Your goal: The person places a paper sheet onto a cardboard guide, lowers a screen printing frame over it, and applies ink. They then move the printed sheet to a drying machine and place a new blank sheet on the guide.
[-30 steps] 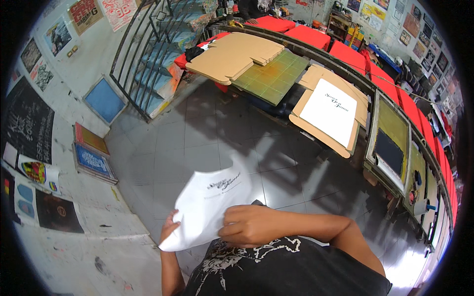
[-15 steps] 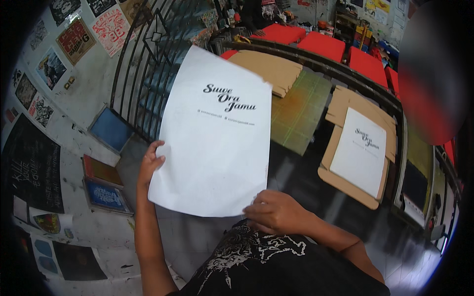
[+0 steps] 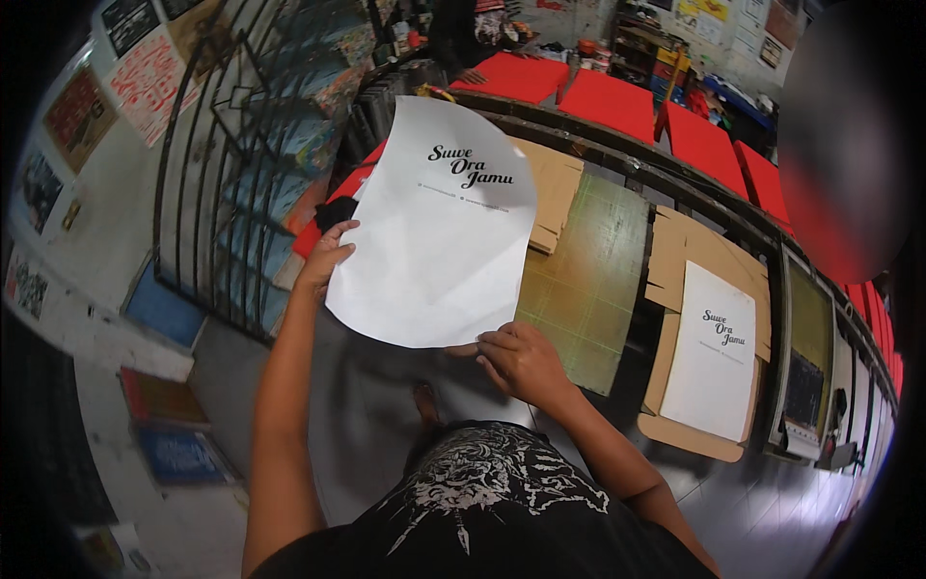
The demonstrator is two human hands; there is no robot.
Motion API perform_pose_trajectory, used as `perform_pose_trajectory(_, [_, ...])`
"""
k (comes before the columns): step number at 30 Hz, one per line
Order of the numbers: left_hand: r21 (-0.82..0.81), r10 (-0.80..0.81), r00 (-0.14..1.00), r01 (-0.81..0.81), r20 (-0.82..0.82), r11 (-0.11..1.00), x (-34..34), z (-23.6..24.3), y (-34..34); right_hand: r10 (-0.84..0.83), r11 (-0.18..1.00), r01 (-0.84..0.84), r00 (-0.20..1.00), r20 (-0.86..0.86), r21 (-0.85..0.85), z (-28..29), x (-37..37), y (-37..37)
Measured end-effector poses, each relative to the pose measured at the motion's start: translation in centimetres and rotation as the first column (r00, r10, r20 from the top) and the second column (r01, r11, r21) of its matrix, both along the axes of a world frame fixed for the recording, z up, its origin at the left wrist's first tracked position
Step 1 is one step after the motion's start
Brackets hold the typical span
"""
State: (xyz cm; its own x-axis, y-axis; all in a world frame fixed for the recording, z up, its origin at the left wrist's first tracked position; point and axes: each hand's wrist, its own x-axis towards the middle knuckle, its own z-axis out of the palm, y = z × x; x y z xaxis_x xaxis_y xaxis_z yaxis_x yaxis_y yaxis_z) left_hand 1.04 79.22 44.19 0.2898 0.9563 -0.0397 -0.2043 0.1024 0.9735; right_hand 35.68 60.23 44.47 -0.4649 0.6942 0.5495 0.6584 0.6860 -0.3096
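A row of flat red panels [image 3: 608, 104] extended across the upper right. Behind them stood a cluttered shelf unit [image 3: 644, 43]. At upper left, a black metal railing [image 3: 214, 193] bordered a staircase [image 3: 299, 140] with pale blue treads. A red-and-white poster [image 3: 152, 89] hung on the left wall [image 3: 116, 203], below which rested a plain blue panel [image 3: 164, 304] and a blue patterned panel [image 3: 183, 454].

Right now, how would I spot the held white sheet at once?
From the dark stair railing at left, go right to the white sheet, with the left grip on its left edge and the right grip at its lower right corner. Dark lettering sits near its top. Unlike the printed sheet on brown cardboard farther right, this one is held up, curving.
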Motion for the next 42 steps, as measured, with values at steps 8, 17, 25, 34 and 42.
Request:
perform_pose_trajectory(8, [0.048,-0.145,0.941,0.167,-0.307,0.985,-3.3,-11.9,18.3,-0.279,0.902,0.297,0.955,0.104,-0.313,-6.6,-7.0,9.4])
perform_pose_trajectory(17, [0.45,0.21,0.756,0.123,-0.62,0.885,-6.7,-13.7,16.7,-0.678,0.728,0.523,0.648,-0.348,-0.444,-9.1,-8.8,8.2])
perform_pose_trajectory(25, [-0.201,-0.119,0.859,0.019,-0.498,0.979,-9.7,-12.8,15.1,-0.933,0.353,0.203,-0.002,-0.361,-0.913,-12.0,-8.6,11.4])
perform_pose_trajectory(34, [0.15,-0.004,0.603,0.205,-0.797,0.967,-8.2,-13.4,13.7,-0.946,0.325,-0.103,-0.03,-0.323,-0.94,-11.5,-7.5,13.2])
perform_pose_trajectory(42, [-0.139,-0.155,0.801,0.09,-0.579,0.986,-9.1,-14.8,15.7,-0.957,0.291,0.18,0.036,-0.289,-0.94,-13.0,-8.6,13.5])
